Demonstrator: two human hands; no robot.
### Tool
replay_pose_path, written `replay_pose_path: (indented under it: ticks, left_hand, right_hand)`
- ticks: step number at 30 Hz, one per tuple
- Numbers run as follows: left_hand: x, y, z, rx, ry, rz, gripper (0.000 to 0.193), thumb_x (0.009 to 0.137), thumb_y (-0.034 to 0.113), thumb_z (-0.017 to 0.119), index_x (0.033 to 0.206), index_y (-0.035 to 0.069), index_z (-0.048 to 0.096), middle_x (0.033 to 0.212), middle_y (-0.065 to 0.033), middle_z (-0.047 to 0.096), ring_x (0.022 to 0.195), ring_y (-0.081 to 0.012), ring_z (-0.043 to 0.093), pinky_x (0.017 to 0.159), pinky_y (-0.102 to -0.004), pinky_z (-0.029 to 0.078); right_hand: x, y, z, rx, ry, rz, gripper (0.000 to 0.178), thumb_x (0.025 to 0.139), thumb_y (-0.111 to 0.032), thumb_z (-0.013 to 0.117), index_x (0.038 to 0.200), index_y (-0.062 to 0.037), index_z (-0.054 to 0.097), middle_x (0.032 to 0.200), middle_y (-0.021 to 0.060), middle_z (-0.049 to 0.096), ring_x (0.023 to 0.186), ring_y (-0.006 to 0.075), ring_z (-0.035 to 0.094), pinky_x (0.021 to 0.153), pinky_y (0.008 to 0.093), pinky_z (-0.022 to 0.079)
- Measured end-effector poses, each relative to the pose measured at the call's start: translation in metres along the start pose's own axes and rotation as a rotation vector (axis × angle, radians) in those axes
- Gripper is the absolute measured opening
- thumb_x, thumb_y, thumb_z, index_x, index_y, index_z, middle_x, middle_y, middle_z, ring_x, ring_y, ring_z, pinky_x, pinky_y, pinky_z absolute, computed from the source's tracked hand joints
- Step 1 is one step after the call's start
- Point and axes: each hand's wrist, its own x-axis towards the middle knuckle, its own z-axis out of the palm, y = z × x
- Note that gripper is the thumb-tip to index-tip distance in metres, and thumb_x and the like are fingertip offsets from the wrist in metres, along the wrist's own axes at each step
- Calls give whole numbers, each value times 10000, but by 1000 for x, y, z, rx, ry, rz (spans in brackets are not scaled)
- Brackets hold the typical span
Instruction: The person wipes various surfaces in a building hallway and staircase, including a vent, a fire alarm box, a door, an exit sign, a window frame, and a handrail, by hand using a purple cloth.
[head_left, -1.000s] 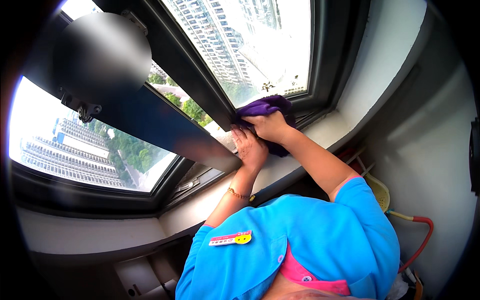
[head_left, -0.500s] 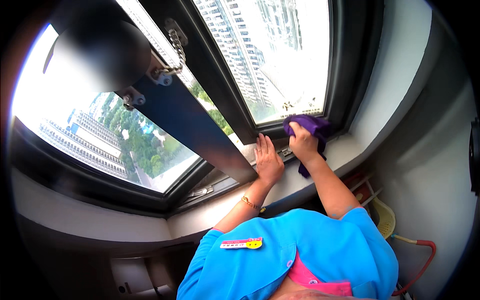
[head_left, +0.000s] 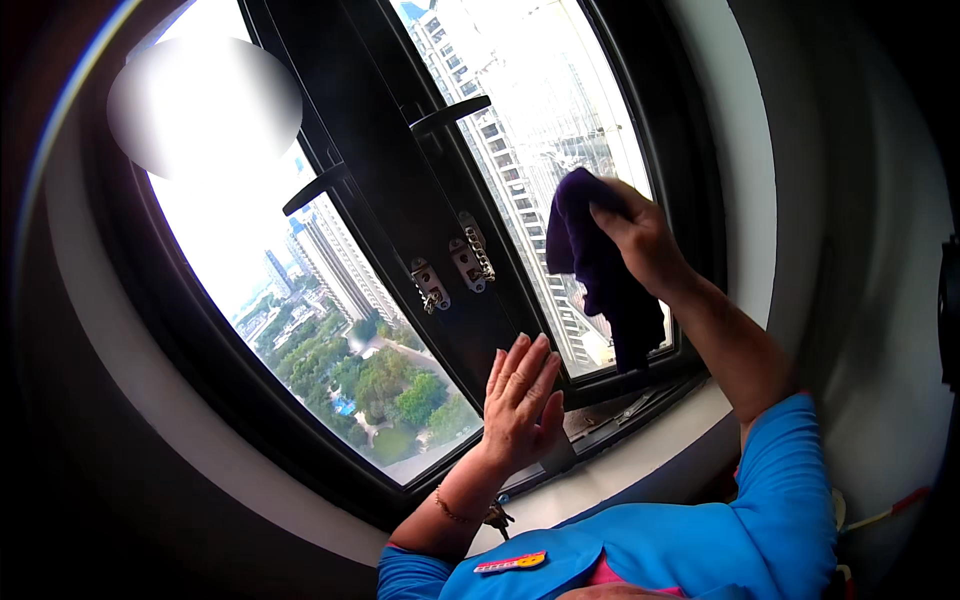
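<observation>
A dark purple cloth (head_left: 590, 240) hangs from my right hand (head_left: 640, 235), which grips its upper part in front of the right window pane (head_left: 530, 90). The cloth's loose end drapes down to the lower frame of that pane. My left hand (head_left: 522, 405) is open, fingers stretched out and pointing up, by the bottom of the dark central window frame (head_left: 440, 330). Whether its palm touches the frame I cannot tell. A bracelet circles my left wrist.
Two black window handles (head_left: 450, 117) jut from the frame. Small metal brackets with chains (head_left: 470, 262) are fixed below them. A pale sill (head_left: 650, 440) curves beneath the window. Tall buildings and trees show through the glass.
My right hand has risen with the cloth from the lower frame to the pane's middle. My left hand has left the bottom rail. The view has tilted up, bringing the handles into sight.
</observation>
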Motion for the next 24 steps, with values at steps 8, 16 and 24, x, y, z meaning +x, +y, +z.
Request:
replay_pose_path:
  ticks: [8,16,24]
  left_hand:
    - [88,-43,-89,412,27,106,591,872,101,631,1444,118,483,1563,-107,367,1480,-310,264,1204,-520,149]
    - [75,-70,-96,520,-7,1,616,866,159,679,1442,84,474,1519,-121,430,1462,-320,300,1205,-516,157]
    - [63,-67,-110,562,-40,-7,628,862,149,676,1452,110,464,1539,-94,408,1477,-275,273,1216,-503,129]
  right_hand:
    - [235,-79,124,-1047,-166,-516,426,952,-329,589,1353,-185,574,1168,122,683,1056,261,662,964,373,492]
    - [183,-66,182,-1609,-501,-380,408,876,-299,610,1241,-122,651,1214,121,669,1127,245,636,969,356,491]
    - [164,-51,183,-1476,-229,-658,286,804,-186,620,1070,-96,674,1056,135,686,758,244,714,615,368,578]
